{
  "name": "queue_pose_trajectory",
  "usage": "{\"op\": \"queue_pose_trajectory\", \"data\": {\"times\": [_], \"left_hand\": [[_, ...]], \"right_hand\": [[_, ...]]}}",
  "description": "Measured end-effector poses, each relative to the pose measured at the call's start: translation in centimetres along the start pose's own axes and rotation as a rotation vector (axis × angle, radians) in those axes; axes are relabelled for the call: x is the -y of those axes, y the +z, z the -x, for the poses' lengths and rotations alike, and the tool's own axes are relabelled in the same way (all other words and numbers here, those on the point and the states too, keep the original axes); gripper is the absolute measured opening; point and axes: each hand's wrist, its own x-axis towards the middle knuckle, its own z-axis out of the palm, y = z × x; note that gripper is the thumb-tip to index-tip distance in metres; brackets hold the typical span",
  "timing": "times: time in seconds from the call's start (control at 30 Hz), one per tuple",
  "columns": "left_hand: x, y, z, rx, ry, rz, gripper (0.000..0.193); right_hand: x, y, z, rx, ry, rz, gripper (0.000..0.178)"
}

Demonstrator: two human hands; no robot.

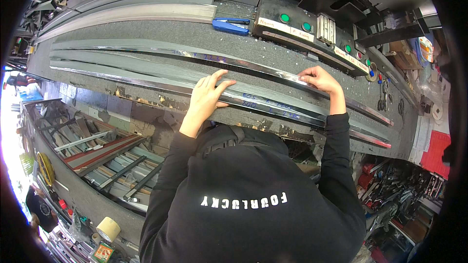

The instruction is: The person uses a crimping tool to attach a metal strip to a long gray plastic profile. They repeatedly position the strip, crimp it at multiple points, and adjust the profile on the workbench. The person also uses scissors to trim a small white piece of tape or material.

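Observation:
Two groups of long grey metal profiles lie side by side across the bench. The far profile (pixel 234 62) bears blue handwriting on its shiny side, and so does the near profile (pixel 278 108). My left hand (pixel 207 98) rests over the near group, its fingers spread and curved and its thumb apart. At the right part of the far profile, my right hand (pixel 321 81) is closed in a pinch on a shiny, crinkled patch of clear film (pixel 291 76). Its fingertips touch the profile's face there. The undersides of both profiles are hidden.
A blue stapler-like tool (pixel 231 26) lies beyond the profiles, beside a dark control box (pixel 307 31) with green buttons. More profiles (pixel 131 17) lie at the far left. Scissors (pixel 385 92) are at the right. Below the bench's near edge stands a rack of offcuts (pixel 114 153).

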Motion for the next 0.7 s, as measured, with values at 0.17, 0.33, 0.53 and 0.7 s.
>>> {"op": "queue_pose_trajectory", "data": {"times": [0.17, 0.33, 0.53, 0.7], "left_hand": [[0.02, 0.01, 0.03, 0.005, -0.007, 0.008, 0.080], [0.04, 0.03, 0.07, 0.001, -0.005, 0.011, 0.079], [0.04, 0.08, -0.01, 0.006, -0.006, 0.006, 0.080], [0.05, -0.10, -0.04, -0.009, 0.016, 0.005, 0.081]], "right_hand": [[-0.30, 0.03, -0.21, 0.002, -0.013, -0.003, 0.033], [-0.49, -0.04, -0.28, 0.007, 0.004, 0.002, 0.032], [-0.52, -0.05, -0.28, 0.025, 0.024, -0.031, 0.031], [-0.87, -0.16, -0.39, 0.021, -0.014, -0.030, 0.029]]}}
